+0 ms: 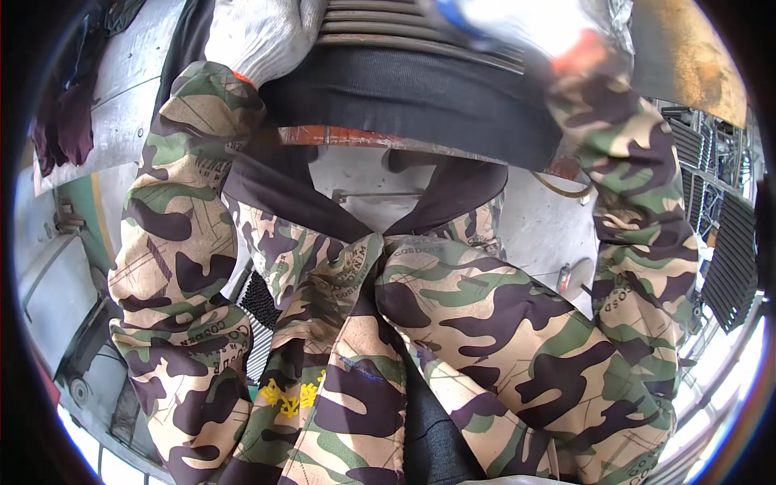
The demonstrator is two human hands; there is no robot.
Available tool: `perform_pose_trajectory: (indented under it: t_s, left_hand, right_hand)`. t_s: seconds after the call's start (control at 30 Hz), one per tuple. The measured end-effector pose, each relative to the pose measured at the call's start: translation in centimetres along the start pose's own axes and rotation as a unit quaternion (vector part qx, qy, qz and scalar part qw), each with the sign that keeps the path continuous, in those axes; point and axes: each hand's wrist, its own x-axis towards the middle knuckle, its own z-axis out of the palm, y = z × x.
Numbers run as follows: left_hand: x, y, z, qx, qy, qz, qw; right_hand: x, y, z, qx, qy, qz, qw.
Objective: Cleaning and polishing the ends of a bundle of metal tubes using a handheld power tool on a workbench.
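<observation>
A white knit glove covers my left hand, which rests at the left end of several long grey metal bars lying side by side. The top edge of the picture cuts off its fingers. My right hand, also in a white glove, is over the right part of the bars and smeared by motion. A curved blue thing shows at its left side; whether the hand holds it I cannot tell. Black cloth lies in front of the bars, along the near edge of the work surface.
A worn red edge runs under the cloth. Dark garments hang over a grey metal panel at the far left. A rusty-yellow sheet is at the upper right, with racks of dark slatted parts below it.
</observation>
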Motion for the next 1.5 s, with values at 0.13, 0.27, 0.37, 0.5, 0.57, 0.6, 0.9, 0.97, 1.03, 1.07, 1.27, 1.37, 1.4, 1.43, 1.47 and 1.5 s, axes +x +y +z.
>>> perform_pose_trajectory:
  t_s: [0.13,0.27,0.37,0.5,0.57,0.6,0.9,0.97,1.03,1.07,1.27,1.37,1.4,1.43,1.47,1.5]
  left_hand:
    - [0.2,-0.2,0.7,0.003,0.0,0.007,1.0]
    - [0.1,-0.2,0.7,0.005,-0.002,0.015,1.0]
    - [-0.3,-0.6,0.8,0.015,-0.014,0.015,1.0]
    - [-0.3,-0.8,0.3,0.005,-0.013,0.004,1.0]
    - [-0.4,-0.7,-0.2,0.001,-0.008,-0.004,1.0]
    - [-0.3,-0.5,-0.5,0.004,0.003,-0.004,1.0]
    - [-0.4,-0.6,0.9,0.016,0.018,0.013,1.0]
    - [-0.5,-0.9,1.1,0.008,0.018,0.014,1.0]
    - [-0.6,-0.5,0.8,0.003,0.015,0.014,1.0]
    - [-0.6,-0.2,0.4,-0.001,0.014,0.01,1.0]
    - [-1.3,0.4,-0.1,-0.008,0.034,0.02,0.999]
    - [-1.3,0.4,-0.2,-0.004,0.032,0.015,0.999]
    - [-1.5,0.2,-0.2,0.002,0.031,0.017,0.999]
    - [-1.7,-0.2,-0.2,0.009,0.03,0.019,0.999]
    - [-2.0,-0.5,-0.3,0.013,0.029,0.021,0.999]
    - [-2.2,-0.8,-0.4,0.015,0.022,0.016,1.0]
  right_hand:
    - [-2.9,1.9,-1.5,0.005,-0.043,0.031,0.999]
    - [-0.3,-0.6,0.1,0.001,0.012,0.008,1.0]
    - [2.7,-4.1,0.2,0.053,0.0,-0.004,0.999]
    - [2.5,-5.1,-0.4,0.063,-0.01,-0.021,0.998]
    - [0.9,-4.1,-0.8,0.058,0.001,-0.013,0.998]
    - [0.0,-2.9,-1.1,0.053,-0.013,-0.007,0.999]
    - [0.0,-4.8,-1.3,0.047,-0.006,-0.009,0.999]
    - [1.6,-5.9,-0.5,0.076,-0.007,-0.038,0.996]
    - [1.6,-5.8,-0.3,0.081,0.003,-0.053,0.995]
    - [1.1,-5.4,-0.6,0.076,-0.009,-0.036,0.996]
    - [-4.3,-0.8,-3.4,0.009,-0.094,0.028,0.995]
    - [-4.1,-1.5,-3.3,0.024,-0.076,0.007,0.997]
    - [-3.4,-2.5,-3.0,0.036,-0.061,0.003,0.998]
    - [-2.4,-3.7,-2.4,0.05,-0.038,-0.008,0.998]
    - [-1.1,-5.1,-1.9,0.058,-0.023,-0.014,0.998]
    - [0.3,-6.2,-1.4,0.077,-0.014,-0.038,0.996]
